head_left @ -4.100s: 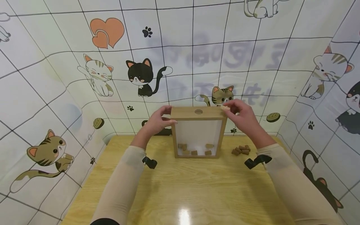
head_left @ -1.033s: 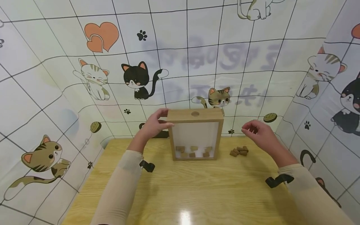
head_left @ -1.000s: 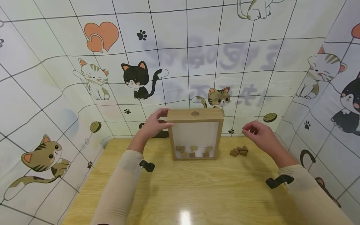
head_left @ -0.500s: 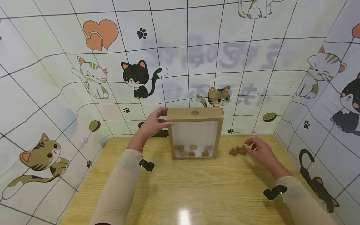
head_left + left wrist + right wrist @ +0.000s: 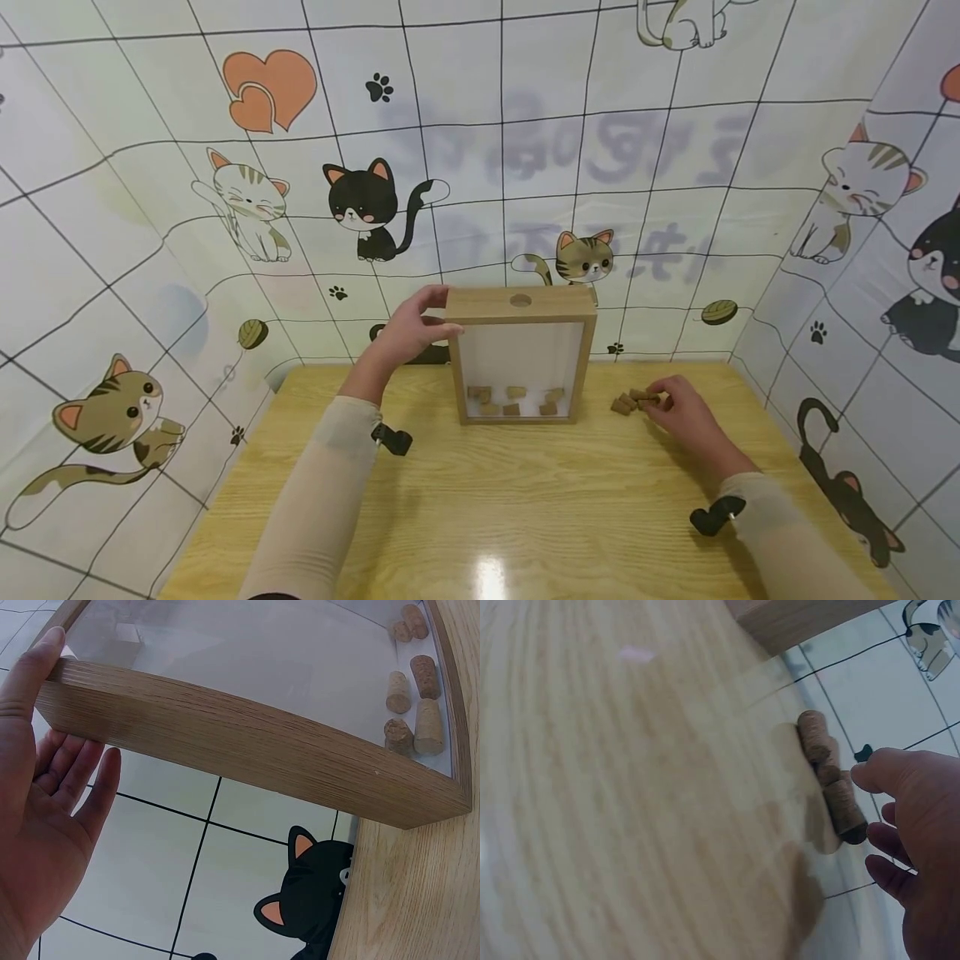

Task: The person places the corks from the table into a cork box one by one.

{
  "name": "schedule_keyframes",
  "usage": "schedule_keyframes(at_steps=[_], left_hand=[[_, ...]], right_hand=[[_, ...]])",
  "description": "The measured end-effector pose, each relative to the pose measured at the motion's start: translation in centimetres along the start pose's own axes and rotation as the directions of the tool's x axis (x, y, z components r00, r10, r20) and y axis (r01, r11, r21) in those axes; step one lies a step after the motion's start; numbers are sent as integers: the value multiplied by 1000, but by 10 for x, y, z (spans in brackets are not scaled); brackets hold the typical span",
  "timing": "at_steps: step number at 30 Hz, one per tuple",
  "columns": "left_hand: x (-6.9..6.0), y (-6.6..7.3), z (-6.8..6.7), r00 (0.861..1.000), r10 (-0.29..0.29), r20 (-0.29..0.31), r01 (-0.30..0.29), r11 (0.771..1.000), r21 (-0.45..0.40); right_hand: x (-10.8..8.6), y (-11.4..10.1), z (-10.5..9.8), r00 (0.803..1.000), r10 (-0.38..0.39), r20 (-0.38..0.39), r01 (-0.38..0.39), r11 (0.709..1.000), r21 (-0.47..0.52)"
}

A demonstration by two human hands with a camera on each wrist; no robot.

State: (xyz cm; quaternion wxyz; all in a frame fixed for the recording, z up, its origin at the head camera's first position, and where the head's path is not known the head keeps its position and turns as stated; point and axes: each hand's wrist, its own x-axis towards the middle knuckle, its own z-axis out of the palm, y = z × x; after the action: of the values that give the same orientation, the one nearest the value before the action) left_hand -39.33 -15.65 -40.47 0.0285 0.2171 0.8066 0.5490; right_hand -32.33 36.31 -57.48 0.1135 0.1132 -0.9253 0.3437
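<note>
A shallow upright wooden box [image 5: 521, 310] with a clear front and a round hole [image 5: 521, 300] in its top stands on the table. Several corks lie at its bottom, such as one cork [image 5: 424, 676] in the left wrist view. My left hand [image 5: 412, 329] grips the box's upper left corner, thumb in front and fingers behind. Right of the box is a small pile of corks [image 5: 622, 404]. My right hand [image 5: 681, 412] reaches into its right side, thumb and fingertips around a cork [image 5: 845, 806]; whether they pinch it cannot be made out.
The wooden table [image 5: 480, 500] reaches back to a white tiled-pattern sheet [image 5: 465, 167] printed with cats, which also rises at both sides. Black wrist mounts sit on both sleeves.
Earlier my right hand was at the box's top right with a cork. It then moved away right and down, and now is at the cork pile. My left hand stays on the box.
</note>
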Motion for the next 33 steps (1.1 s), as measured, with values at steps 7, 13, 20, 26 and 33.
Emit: schedule_keyframes(at_steps=[7,13,20,26,33], left_hand=[[0,0,1,1000,2,-4,-2,1000,6],[0,2,2,1000,-2,1,2,1000,6],[0,4,1,1000,-7,-4,7,1000,15],[2,6,0,1000,-5,-17,5,1000,20],[1,4,1,1000,-7,-12,7,1000,22]], right_hand=[[-3,9,11,1000,20,-3,-20,1000,9],[-3,14,15,999,19,-32,-19,1000,-4],[-2,16,14,999,34,-32,-35,999,-35],[-1,13,14,999,40,-22,-41,998,-44],[-2,10,12,998,70,8,-69,997,-42]])
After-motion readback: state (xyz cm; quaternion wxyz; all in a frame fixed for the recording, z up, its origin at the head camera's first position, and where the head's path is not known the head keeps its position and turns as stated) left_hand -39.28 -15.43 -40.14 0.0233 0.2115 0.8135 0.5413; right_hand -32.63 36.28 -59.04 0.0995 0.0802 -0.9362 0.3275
